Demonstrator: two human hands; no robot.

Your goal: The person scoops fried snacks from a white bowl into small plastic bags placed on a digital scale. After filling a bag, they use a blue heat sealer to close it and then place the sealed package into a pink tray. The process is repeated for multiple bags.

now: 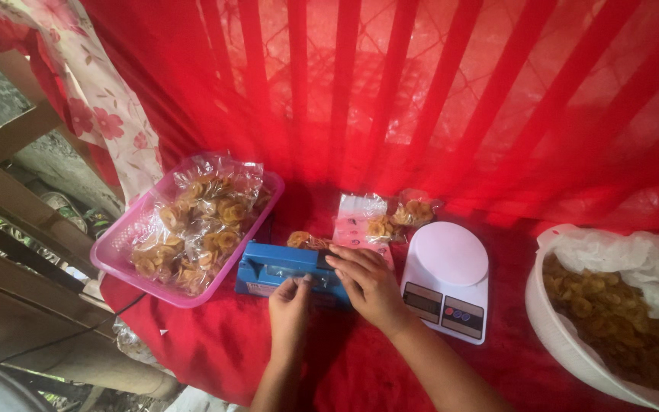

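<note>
Both hands [291,305] [368,282] press the blue sealer [276,271], fingers flat (bag beneath mostly hidden)

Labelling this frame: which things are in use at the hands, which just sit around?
In use:
- blue heat sealer
- chip bag lying across it
- left hand at its front edge
- right hand pressing on it

Lying about:
- white scale
- pink tray of packed bags
- white bowl of chips
- two bags behind
</note>
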